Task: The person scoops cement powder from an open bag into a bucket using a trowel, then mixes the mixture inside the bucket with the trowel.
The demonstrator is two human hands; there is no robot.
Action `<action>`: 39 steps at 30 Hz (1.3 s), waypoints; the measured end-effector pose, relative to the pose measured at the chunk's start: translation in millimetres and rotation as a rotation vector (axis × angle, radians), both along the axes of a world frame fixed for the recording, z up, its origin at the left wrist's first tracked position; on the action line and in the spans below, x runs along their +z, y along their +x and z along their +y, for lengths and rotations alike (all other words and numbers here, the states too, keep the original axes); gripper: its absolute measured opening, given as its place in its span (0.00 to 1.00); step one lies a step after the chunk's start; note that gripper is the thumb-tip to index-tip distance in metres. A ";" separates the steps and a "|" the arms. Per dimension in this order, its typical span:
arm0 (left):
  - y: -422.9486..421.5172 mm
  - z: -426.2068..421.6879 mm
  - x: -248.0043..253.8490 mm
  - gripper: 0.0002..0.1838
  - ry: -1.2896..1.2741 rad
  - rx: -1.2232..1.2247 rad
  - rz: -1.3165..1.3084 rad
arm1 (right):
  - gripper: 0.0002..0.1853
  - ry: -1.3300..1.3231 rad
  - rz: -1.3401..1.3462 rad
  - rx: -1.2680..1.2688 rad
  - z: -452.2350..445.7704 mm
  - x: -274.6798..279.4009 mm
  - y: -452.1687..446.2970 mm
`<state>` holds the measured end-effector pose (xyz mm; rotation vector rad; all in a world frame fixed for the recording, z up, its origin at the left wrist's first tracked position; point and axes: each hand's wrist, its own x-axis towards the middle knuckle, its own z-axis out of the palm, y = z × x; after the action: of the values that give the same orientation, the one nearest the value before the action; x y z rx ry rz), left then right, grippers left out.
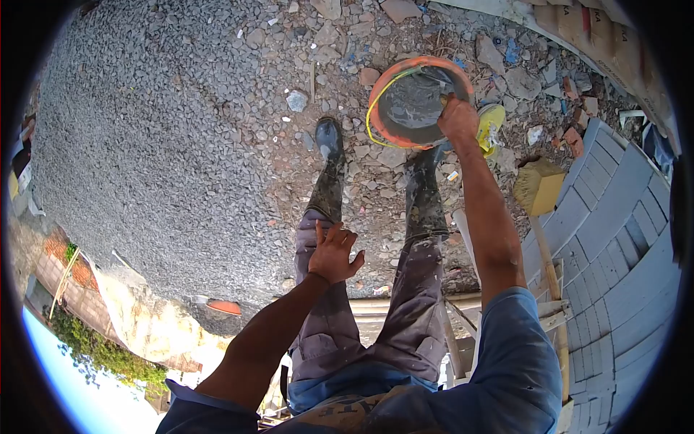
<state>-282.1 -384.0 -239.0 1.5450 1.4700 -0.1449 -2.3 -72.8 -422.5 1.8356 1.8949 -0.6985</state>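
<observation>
An orange-rimmed bucket [382, 132] with a yellow handle [371, 113] stands on the stony ground in front of my right boot. Wet grey mortar [412, 101] lies inside it. My right hand [460, 120] is closed at the bucket's right rim, around what looks like the short handle of a trowel [444, 100]; its blade is mostly lost in the mortar. The bucket's handle hangs over the left side, apart from my fingers. My left hand [334, 254] is over my left leg near the knee, fingers spread, with nothing in it.
A large gravel heap [166, 145] spreads to the left. Right of the bucket lie a yellow-green shoe [491, 129], broken bricks [573, 142] and rubble. A yellow block-headed tool [538, 186] with a wooden pole leans near the stacked grey blocks [614, 210]. Paper sacks [603, 40] line the upper right.
</observation>
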 end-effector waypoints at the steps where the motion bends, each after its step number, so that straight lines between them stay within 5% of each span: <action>1: 0.1 0.7 0.2 0.24 0.001 -0.006 0.008 | 0.22 0.030 -0.038 0.026 -1.3 -5.6 -3.1; 8: -0.5 -1.6 -2.3 0.24 0.004 -0.006 -0.004 | 0.11 0.006 0.111 0.018 -51.5 -27.1 -25.5; 33: -5.0 -2.3 -1.2 0.24 -0.023 0.020 -0.011 | 0.21 -0.298 0.269 -0.255 -22.0 68.0 -47.0; 39: -4.3 -5.1 -3.3 0.25 -0.019 0.026 -0.010 | 0.22 0.056 0.068 0.341 20.9 38.9 -14.9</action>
<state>-286.4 -389.1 -242.4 1.5095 1.4764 -0.1356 -17.2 -51.9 -383.6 1.4794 2.2189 -0.6007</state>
